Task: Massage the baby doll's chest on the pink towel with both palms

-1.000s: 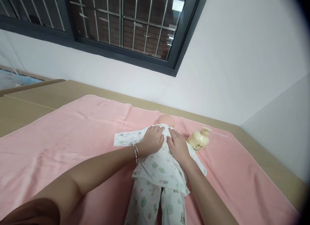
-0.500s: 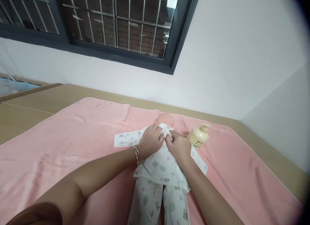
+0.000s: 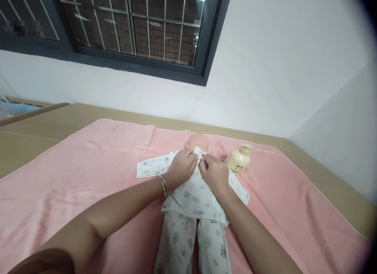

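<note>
A baby doll (image 3: pixel 198 141) lies on a pink blanket, its head towards the wall. It wears a white printed top (image 3: pixel 194 197) and matching trousers (image 3: pixel 179 242). My left hand (image 3: pixel 184 166) pinches the top's fabric near the neck, from the left. Opposite it, my right hand (image 3: pixel 215 171) has thumb and fingers closed on the same neckline. The fingertips of both hands almost meet just below the doll's head. One sleeve (image 3: pixel 151 167) stretches out flat to the left; the other (image 3: pixel 240 191) shows partly beyond my right wrist.
A pale yellow pump bottle (image 3: pixel 239 160) stands on the pink blanket (image 3: pixel 88 160), just right of the doll. Beneath the blanket is a wooden surface (image 3: pixel 85 113) that meets a white wall. A dark-framed barred window (image 3: pixel 141 61) is above. Blue material (image 3: pixel 17 108) lies at the far left.
Both hands have shifted slightly towards the doll's neck, fingers closer together on the neckline. The whole view has moved a little; bottle and doll stay in place.
</note>
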### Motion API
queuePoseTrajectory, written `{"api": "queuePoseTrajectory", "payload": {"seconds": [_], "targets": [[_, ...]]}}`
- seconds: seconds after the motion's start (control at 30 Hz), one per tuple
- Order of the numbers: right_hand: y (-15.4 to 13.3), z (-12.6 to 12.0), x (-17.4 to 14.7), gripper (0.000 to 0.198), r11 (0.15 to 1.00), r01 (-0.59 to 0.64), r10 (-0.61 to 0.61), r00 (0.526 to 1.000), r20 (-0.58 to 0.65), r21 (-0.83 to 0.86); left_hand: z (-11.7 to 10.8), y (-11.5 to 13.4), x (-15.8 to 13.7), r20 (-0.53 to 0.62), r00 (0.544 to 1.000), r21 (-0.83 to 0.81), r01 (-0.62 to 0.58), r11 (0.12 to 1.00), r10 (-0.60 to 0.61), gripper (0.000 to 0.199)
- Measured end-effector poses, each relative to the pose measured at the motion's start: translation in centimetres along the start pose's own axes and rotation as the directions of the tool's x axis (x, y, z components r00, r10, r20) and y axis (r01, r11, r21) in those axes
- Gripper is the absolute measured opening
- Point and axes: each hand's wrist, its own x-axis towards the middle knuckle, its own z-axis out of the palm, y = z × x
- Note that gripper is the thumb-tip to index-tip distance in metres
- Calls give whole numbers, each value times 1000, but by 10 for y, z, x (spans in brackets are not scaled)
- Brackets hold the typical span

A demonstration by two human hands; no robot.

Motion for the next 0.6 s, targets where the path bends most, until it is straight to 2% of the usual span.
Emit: {"api": "queuePoseTrajectory", "payload": {"seconds": [0.07, 0.13, 0.23, 0.3, 0.43, 0.6], "targets": [[-1, 0, 0, 35, 999, -48, 48, 999, 8, -1, 1, 0, -1, -18, 999, 7, 44, 999, -43, 29], [1, 0, 4, 39, 999, -47, 46, 997, 60, 21, 2, 0, 0, -4, 996, 6, 90, 996, -89, 28], [8, 1, 10, 45, 998, 25, -34, 989, 143, 65, 3, -3, 1, 36, 993, 4, 114, 993, -114, 35], [11, 1, 13, 47, 995, 68, -80, 984, 158, 78, 3, -5, 2, 58, 995, -2, 86, 996, -85, 38], [9, 1, 10, 43, 991, 115, -122, 987, 102, 74, 2, -7, 2, 61, 998, -46, -15, 999, 17, 35], [0, 1, 0, 33, 1000, 25, -25, 1000, -4, 0, 1, -4, -2, 1, 999, -39, -34, 999, 34, 30]]}}
